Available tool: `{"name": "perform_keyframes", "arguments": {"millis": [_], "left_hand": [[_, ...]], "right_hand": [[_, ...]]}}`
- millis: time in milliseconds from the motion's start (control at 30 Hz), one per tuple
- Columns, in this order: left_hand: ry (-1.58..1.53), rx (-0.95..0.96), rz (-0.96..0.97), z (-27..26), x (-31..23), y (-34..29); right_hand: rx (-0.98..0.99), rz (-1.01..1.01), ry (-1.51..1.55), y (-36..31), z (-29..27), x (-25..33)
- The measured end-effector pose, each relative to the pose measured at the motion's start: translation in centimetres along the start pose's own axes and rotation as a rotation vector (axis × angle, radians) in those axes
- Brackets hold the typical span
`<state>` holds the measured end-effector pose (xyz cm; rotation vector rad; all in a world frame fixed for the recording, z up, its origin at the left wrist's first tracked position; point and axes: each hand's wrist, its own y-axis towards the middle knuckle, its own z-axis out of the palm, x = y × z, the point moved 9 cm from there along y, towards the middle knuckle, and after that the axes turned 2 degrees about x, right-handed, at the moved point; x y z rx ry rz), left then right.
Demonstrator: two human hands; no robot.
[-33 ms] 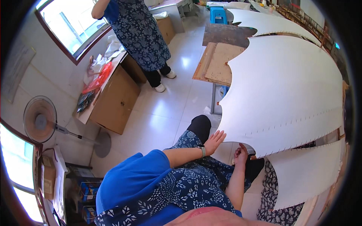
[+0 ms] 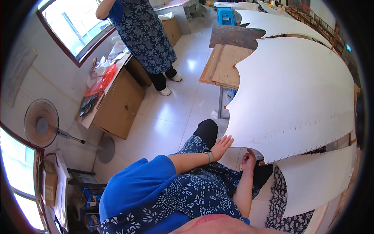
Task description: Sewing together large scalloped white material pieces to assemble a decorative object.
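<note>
A large white cloth [image 2: 292, 85] is stretched out at the right, its near edge scalloped, with a row of small dark stitches or pins across it. My left hand [image 2: 222, 147], a watch on its wrist, lies flat with fingers stretched out at the cloth's near corner. Below that edge, close to the cloth's lower corner, is my right hand [image 2: 248, 160]. Its fingers are curled together with the index finger pointing up; whatever they hold, if anything, is too small to make out. A second white cloth [image 2: 317, 179] is stretched nearer to me at the right.
Wooden boards [image 2: 226, 66] jut out beyond the cloth, with a blue stool [image 2: 225, 16] farther back. A person in a patterned apron [image 2: 146, 35] stands across the tiled floor. At the left are a cardboard box [image 2: 119, 103] and a standing fan [image 2: 41, 124].
</note>
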<state>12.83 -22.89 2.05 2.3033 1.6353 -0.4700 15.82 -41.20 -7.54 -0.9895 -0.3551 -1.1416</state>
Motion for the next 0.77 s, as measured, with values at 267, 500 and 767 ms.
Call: {"name": "perform_keyframes", "arguments": {"millis": [267, 500, 767], "left_hand": [[-0.005, -0.008, -0.003, -0.05, 0.10, 0.06], [0.006, 0.006, -0.003, 0.03, 0.05, -0.06], [-0.044, -0.015, 0.009, 0.46, 0.43, 0.02]], "right_hand": [[-0.026, 0.013, 0.007, -0.38, 0.37, 0.14], [0.005, 0.004, 0.012, -0.65, 0.83, 0.33], [-0.002, 0.003, -0.004, -0.65, 0.85, 0.43]]}}
